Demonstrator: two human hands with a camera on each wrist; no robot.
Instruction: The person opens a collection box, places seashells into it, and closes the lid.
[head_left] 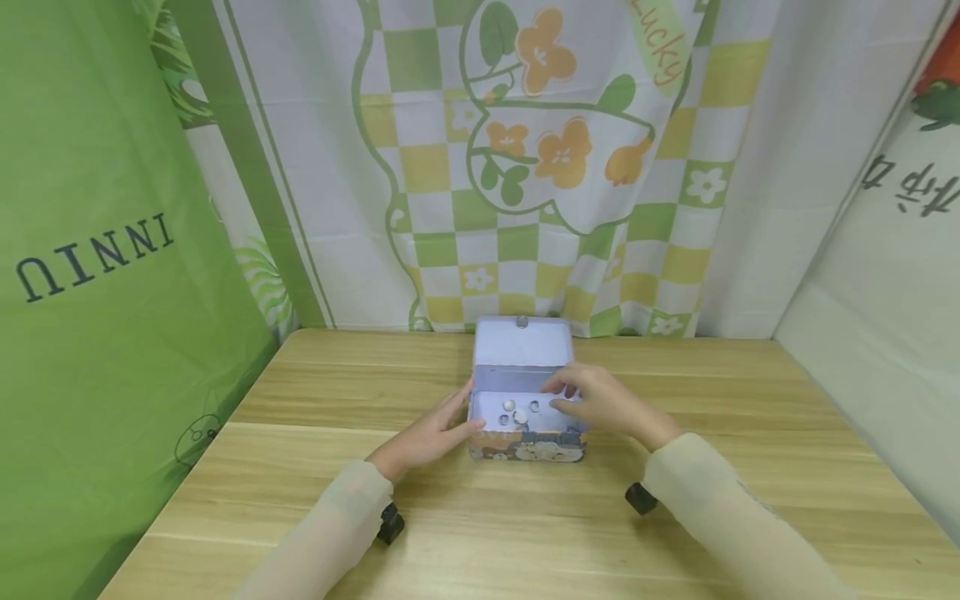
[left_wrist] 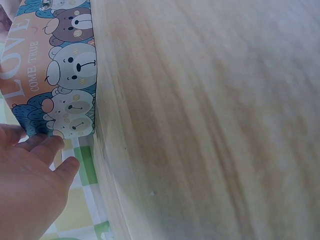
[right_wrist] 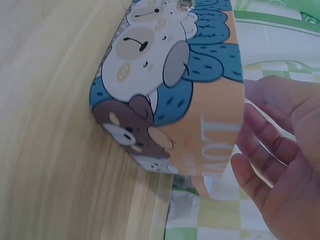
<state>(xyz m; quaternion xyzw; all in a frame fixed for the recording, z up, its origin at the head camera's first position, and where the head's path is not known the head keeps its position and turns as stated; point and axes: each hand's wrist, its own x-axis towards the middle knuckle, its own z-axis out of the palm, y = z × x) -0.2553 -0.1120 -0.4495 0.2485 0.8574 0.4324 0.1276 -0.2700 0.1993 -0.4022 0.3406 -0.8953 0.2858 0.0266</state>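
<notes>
A small box with printed bears on its outside stands on the table with its lid raised. Inside its lavender interior lie several small round shiny pieces; their kind is too small to tell. My left hand rests against the box's left side, fingers extended along the wall and thumb by the front corner. My right hand reaches over the right rim, its thumb and forefinger apart above the interior. In the right wrist view, the box hides some fingertips of the right hand.
The wooden table reaches back to a checked, flowered curtain. A green cloth hangs on the left and a pale one on the right. Black wrist devices sit below both sleeves.
</notes>
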